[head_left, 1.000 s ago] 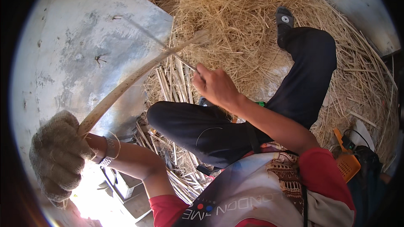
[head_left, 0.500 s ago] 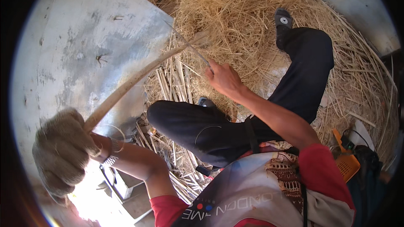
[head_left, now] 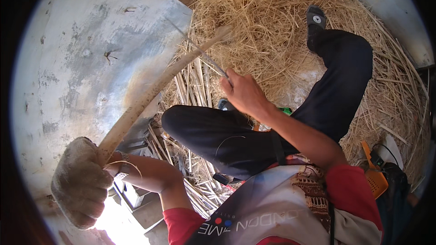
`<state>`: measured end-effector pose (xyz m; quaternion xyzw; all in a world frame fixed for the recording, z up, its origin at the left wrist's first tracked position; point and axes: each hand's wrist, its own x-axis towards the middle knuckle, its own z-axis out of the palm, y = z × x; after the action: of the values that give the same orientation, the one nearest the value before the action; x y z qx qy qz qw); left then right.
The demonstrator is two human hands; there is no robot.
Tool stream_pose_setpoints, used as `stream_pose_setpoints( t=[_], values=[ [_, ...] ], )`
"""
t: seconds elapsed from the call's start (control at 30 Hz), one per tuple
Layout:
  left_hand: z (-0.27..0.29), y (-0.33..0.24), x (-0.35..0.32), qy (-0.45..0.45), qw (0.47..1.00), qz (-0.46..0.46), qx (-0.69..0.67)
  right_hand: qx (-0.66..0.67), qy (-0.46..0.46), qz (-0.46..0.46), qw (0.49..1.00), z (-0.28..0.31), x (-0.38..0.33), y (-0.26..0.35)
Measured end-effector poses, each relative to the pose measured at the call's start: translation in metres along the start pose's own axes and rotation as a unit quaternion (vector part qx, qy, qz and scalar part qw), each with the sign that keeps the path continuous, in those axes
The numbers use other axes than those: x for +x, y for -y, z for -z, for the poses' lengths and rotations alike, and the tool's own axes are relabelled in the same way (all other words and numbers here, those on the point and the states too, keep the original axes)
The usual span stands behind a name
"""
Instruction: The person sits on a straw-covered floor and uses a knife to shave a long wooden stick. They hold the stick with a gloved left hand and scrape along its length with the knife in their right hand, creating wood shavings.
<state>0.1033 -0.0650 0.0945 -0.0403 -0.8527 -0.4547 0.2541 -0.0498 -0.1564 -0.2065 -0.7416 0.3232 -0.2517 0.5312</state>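
Observation:
My left hand (head_left: 82, 183), in a thick grey-brown work glove, is closed around one end of a long, pale, slightly curved bamboo strip (head_left: 145, 99) at the lower left. The strip slants up and right toward the middle of the view. My bare right hand (head_left: 247, 94) is closed on a knife, its handle hidden in the fingers. The thin grey knife blade (head_left: 206, 56) points up and left, crossing the strip near its far end. Whether blade and strip touch, I cannot tell.
A heap of straw-like shavings (head_left: 254, 13) covers the floor ahead. Cut strips (head_left: 200, 86) lie left of my bent legs (head_left: 204, 131). A worn pale wall (head_left: 81, 36) stands at left. An orange plastic basket (head_left: 376, 183) sits at the right.
My left hand has shifted right with the strip, which now lies more steeply. The right hand and knife have moved slightly down and right. Both grips are unchanged.

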Motion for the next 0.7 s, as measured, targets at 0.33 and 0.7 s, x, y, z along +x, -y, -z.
stream_pose_setpoints(
  t=[0.33,0.7],
  values=[
    [-0.012,0.008,-0.002,-0.049,0.999,-0.010,-0.005,-0.014,-0.056,0.220,0.974,-0.002,-0.016,0.042],
    [-0.040,0.005,0.009,-0.389,0.895,-0.064,0.209,0.045,0.022,0.025,0.998,0.014,-0.016,0.010]
  ],
)
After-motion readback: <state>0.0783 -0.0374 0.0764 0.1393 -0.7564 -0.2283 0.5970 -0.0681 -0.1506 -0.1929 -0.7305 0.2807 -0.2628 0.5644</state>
